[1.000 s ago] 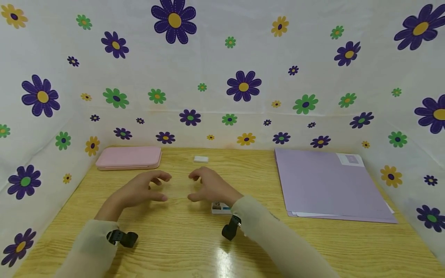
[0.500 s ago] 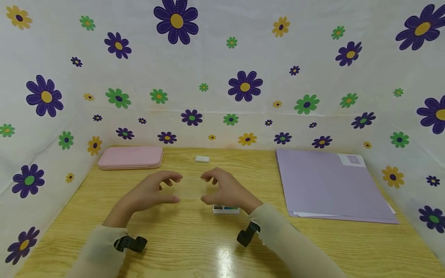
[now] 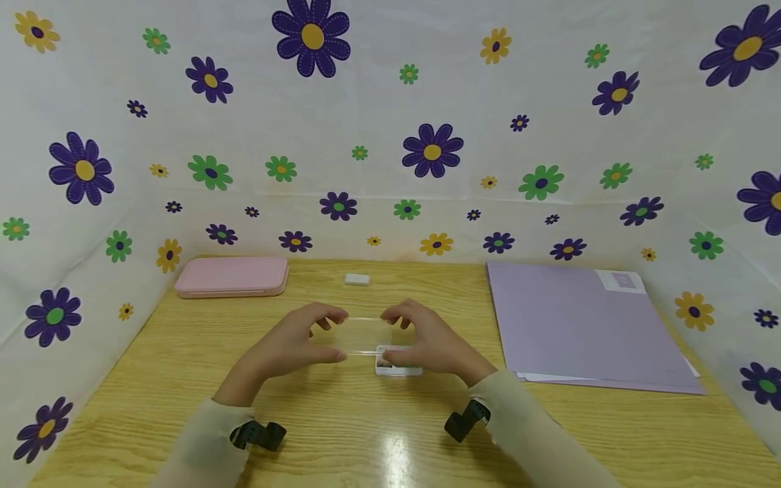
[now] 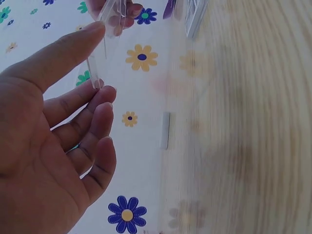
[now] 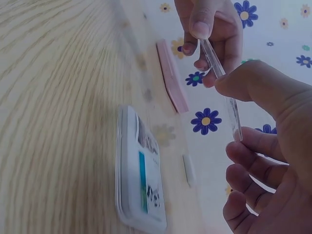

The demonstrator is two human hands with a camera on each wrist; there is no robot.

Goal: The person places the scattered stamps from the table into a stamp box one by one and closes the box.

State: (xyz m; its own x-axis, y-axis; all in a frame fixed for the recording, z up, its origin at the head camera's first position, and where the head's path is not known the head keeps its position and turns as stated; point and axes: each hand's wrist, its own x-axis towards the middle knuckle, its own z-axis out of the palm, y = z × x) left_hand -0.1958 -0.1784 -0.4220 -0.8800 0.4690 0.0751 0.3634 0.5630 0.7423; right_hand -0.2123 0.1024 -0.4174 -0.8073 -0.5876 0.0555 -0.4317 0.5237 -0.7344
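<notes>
A clear, flat plastic cover is held in the air over the table between both hands. My left hand pinches its left end, thumb on the near edge and fingertips on the far edge. At the opposite end, my right hand pinches it the same way. The right wrist view shows the cover edge-on, with a thin rim. Below and just behind the right thumb lies a small white case, partly hidden in the head view; its printed top has a teal strip.
At the back left lies a pink pencil case. A small white block, like an eraser, lies near the back edge. A purple folder with papers under it covers the right side. Flowered cloth walls the wooden table.
Both hands have moved to the right with the clear cover, which now partly overlaps the white case in the head view. The cover's edges have come into clearer sight.
</notes>
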